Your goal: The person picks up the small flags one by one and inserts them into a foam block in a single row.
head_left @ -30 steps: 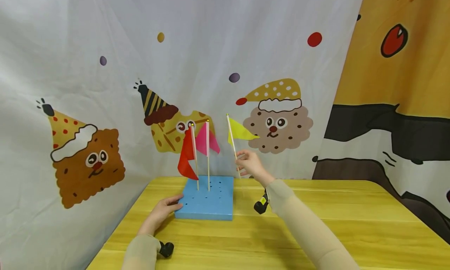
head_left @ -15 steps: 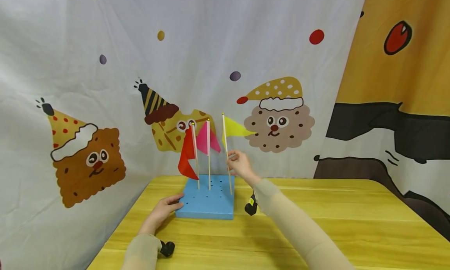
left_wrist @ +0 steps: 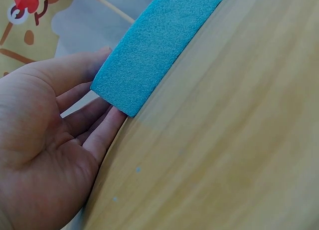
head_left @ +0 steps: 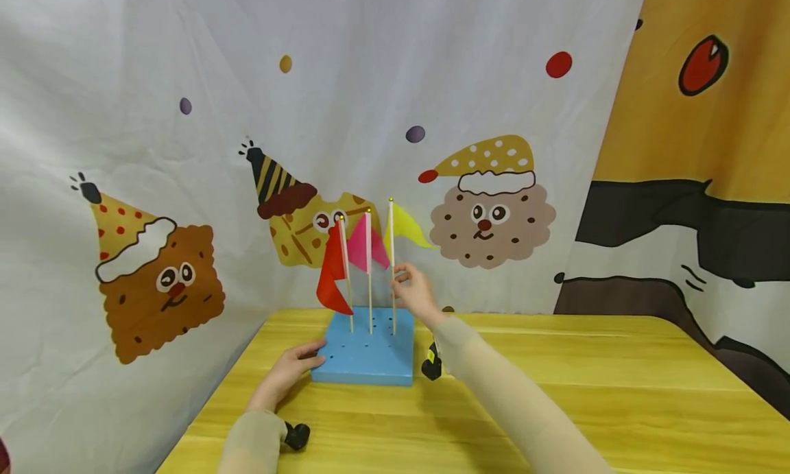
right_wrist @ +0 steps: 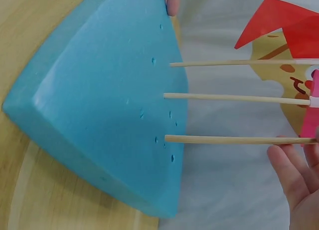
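Observation:
A blue foam block [head_left: 364, 365] with small holes in its top lies on the wooden table. My left hand [head_left: 286, 372] rests along its left side, thumb at the top edge, fingers fairly straight beside it in the left wrist view. With fingertips and thumb my right hand [head_left: 415, 292] pinches the stick of a yellow pennant flag [head_left: 404, 226]. The lower end of that stick [right_wrist: 224, 139] meets the block's top, in line with two other sticks. A pink flag [head_left: 363, 247] and, left of it, a red flag [head_left: 332, 271] stand in the block without a hand on them.
The wooden table [head_left: 555, 385] spreads to the right and front of the block. Behind it hangs a white cloth [head_left: 345, 103] printed with cartoon biscuits. Several holes [right_wrist: 141, 113] show in the foam around the sticks.
My right hand has brought the yellow flag leftward, from beside the block to over it, and its stick now meets the block's top right of the pink flag. The left hand has stayed put.

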Demonstrator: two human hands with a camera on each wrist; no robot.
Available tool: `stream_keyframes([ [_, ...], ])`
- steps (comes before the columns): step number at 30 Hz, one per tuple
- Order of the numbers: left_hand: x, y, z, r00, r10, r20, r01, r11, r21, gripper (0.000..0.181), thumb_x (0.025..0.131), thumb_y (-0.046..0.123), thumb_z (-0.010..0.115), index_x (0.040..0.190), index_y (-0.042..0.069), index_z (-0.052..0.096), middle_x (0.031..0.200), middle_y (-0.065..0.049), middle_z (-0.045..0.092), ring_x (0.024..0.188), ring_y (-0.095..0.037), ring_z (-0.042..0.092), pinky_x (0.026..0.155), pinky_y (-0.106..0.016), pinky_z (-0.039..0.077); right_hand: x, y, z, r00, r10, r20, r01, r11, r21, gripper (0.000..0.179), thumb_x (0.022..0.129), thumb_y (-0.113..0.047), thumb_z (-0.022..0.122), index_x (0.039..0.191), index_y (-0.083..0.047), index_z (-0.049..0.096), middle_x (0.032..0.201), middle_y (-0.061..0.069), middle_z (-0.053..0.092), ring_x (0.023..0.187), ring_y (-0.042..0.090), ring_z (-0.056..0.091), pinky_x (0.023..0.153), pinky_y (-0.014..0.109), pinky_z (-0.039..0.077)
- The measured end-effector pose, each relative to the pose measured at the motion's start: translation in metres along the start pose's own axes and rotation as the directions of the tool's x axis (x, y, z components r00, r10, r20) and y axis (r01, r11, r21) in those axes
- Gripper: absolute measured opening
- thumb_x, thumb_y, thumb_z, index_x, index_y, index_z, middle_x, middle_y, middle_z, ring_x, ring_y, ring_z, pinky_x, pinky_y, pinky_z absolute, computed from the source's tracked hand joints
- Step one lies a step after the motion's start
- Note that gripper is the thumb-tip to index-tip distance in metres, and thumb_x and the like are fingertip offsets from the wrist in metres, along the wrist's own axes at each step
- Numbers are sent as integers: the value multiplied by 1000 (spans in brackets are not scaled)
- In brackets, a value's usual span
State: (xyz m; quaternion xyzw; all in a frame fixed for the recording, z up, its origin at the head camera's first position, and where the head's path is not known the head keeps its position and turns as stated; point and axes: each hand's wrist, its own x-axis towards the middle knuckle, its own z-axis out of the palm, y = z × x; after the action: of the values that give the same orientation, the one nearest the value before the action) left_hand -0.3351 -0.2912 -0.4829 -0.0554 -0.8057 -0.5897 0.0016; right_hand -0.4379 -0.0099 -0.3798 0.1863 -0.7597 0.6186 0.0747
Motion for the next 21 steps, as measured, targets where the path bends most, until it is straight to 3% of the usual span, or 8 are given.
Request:
stream_keyframes([
  [5, 0, 0, 0, 1000, 5, -13, -6, 1000, -16, 49, 94, 14, 65, 139, -1, 52, 144, -23, 44, 132, -41, 39, 107, -56, 32, 4, 0, 7, 1000, -17, -7, 17, 1000, 8, 23, 95, -6, 61, 118, -5, 57, 95, 13, 60, 72, 25, 68, 70, 55, 56],
  [10, -2, -1, 0, 1000, 11, -6, -11, 1000, -25, 48, 95, 13, 64, 139, -1, 51, 145, -22, 44, 133, -40, 38, 108, -55, 32, 4, 5, 11, 999, -27, -19, 27, 1000, 7, 22, 95, -3, 61, 116, -3, 57, 94, 15, 60, 81, 42, 67, 64, 49, 58],
  [15, -1, -2, 0, 1000, 3, -5, -3, 1000, -20, 49, 95, 15, 64, 140, 0, 51, 145, -22, 44, 133, -40, 39, 108, -56, 31, 6, 13, 11, 999, -2, -32, 2, 1000, -2, 26, 95, -6, 61, 120, -2, 56, 95, 14, 59, 79, 36, 68, 61, 40, 58],
  [21, 0, -1, 0, 1000, 5, -8, -5, 1000, -30, 50, 94, 16, 65, 139, -1, 52, 144, -22, 44, 132, -40, 40, 108, -55, 32, 7, 13, 10, 999, 8, -39, -8, 1000, 7, 28, 96, -6, 60, 123, 0, 55, 95, 14, 59, 84, 41, 67, 70, 55, 56],
])
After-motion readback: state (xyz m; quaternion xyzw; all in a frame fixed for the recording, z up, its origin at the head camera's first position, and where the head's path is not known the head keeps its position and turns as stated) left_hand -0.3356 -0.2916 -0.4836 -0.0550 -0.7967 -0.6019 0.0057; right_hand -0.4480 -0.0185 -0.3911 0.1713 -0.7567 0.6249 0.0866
